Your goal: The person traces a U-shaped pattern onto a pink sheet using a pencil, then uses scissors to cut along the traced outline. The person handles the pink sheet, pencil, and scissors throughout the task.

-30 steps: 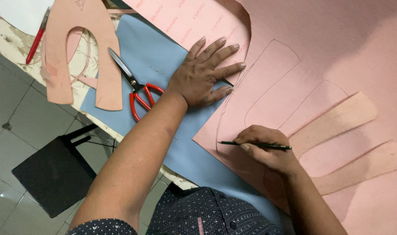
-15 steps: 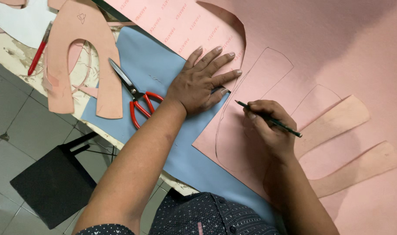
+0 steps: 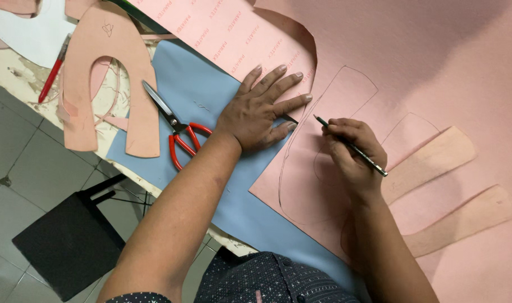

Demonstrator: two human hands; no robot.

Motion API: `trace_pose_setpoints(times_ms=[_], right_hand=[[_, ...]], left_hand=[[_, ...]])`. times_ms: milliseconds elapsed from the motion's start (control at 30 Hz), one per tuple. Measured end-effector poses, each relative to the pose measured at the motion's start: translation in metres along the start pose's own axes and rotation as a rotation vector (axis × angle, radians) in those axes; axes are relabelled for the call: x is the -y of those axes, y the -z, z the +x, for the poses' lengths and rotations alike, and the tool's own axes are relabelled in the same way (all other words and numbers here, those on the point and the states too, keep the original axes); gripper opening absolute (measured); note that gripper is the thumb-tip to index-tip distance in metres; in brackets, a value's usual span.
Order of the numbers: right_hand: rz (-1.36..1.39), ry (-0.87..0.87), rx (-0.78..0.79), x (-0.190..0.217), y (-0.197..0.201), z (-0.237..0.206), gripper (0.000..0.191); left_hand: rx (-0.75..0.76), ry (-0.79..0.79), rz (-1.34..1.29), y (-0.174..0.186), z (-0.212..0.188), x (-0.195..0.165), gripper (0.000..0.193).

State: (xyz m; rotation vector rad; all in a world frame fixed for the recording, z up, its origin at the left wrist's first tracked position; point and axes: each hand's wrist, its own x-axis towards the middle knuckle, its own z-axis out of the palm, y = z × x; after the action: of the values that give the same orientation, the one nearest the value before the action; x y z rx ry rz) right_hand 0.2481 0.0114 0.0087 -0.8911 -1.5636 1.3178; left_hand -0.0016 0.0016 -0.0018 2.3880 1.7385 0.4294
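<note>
Thin dark pencil point(image 3: 350, 146): held tilted, tip touching the large pink paperboard sheet point(image 3: 424, 67). The sheet lies flat on the table, bearing curved pencil outlines, overlapping a blue sheet.

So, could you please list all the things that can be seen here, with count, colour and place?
pink sheet: one, pink, covers the right of the table, with curved outlines drawn on it
blue sheet: one, light blue, partly under the pink sheet
pencil: one, dark, in the right hand, tip on the pink sheet
scissors: one pair, red handles, on the blue sheet
arch-shaped template: one, tan, upper left
long templates: two, tan, on the pink sheet, right side
red pen: one, far left on the table
stool: one, black, on the floor, lower left
left hand: flat, fingers spread, across the blue and pink sheets
right hand: grips the pencil
</note>
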Motion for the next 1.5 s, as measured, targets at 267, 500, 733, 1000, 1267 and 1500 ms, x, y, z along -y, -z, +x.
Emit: trace_pose_setpoints(times_ms=[267, 500, 733, 1000, 1267, 1500], right_hand=[[-0.034, 0.002, -0.083, -0.003, 0.004, 0.023, 0.014], [-0.042, 0.068, -0.101, -0.008, 0.008, 0.039, 0.014], [-0.04, 0.019, -0.113, -0.01, 0.013, 0.047, 0.013], [-0.025, -0.023, -0.108, -0.01, 0.011, 0.049, 0.01], [-0.112, 0.015, -0.053, -0.009, 0.014, 0.048, 0.01], [-0.144, 0.032, -0.045, -0.009, 0.016, 0.048, 0.009]], left_hand=[[0.01, 0.013, -0.004, 0.002, 0.001, -0.002, 0.065], [0.032, 0.028, 0.023, 0.001, 0.0, -0.003, 0.063], [0.034, 0.026, 0.01, 0.002, 0.001, -0.002, 0.063], [0.045, 0.037, 0.01, 0.004, 0.002, -0.003, 0.064], [0.041, 0.029, -0.006, 0.007, 0.001, -0.004, 0.062], [0.058, 0.046, -0.012, 0.006, 0.002, -0.005, 0.061]])
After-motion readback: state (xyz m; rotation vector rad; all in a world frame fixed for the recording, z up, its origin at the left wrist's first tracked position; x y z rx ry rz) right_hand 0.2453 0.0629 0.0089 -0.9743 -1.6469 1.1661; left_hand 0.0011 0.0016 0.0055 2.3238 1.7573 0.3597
